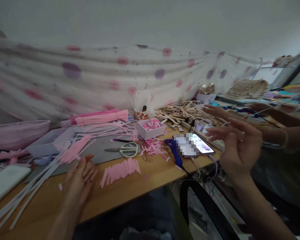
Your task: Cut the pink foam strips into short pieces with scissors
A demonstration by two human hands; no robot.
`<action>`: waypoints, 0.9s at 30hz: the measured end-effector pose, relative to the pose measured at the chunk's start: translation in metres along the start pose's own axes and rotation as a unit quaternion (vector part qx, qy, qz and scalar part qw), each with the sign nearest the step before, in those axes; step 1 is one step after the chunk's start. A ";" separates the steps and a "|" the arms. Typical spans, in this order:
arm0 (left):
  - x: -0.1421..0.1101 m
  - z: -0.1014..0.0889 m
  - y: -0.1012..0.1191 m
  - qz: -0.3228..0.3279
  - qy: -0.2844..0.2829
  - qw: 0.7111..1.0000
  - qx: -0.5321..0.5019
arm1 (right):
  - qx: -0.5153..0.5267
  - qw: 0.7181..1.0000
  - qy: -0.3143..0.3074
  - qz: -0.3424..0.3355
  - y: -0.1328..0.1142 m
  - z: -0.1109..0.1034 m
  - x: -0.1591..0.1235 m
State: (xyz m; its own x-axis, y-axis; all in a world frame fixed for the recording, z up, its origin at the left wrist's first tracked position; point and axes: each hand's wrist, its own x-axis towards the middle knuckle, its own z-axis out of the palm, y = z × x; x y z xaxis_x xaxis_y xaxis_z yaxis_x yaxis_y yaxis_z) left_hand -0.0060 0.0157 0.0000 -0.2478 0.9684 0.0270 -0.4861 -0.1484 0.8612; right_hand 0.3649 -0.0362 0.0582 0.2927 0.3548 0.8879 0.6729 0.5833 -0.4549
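Note:
My left hand (82, 175) rests at the table's front left, fingers curled inward. Whatever may be inside it is hidden. Just beyond lies a bundle of pink strips (76, 148), and to its right a row of short pink strips (121, 170). My right hand (240, 146) is raised off the table's right side, slightly blurred, its fingers stretched out to the left with nothing seen in them. Nearest to it is a lit phone (202, 144). Scissors (126, 149) lie on a grey mat (97, 154) between my hands.
A white box (150, 130) holds pink pieces. A blue glue gun (174, 151) with cables lies near the edge. Wooden sticks (177, 111) are piled behind. At right, another person's hand (216, 111) reaches over the table. A black chair armrest (205, 203) stands in front.

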 end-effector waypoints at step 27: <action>-0.005 -0.021 -0.004 -0.070 0.114 0.982 0.135 | -0.330 0.842 -0.427 0.013 0.122 0.018 -0.043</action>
State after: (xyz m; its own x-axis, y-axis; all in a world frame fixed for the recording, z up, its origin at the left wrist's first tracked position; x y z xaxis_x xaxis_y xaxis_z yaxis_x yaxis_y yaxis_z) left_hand -0.0203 0.0068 -0.0147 -0.3904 0.9012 -0.1883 -0.2972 0.0702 0.9522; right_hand 0.4221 0.0322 -0.0366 -0.0933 0.9215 0.3769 0.9870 0.1353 -0.0864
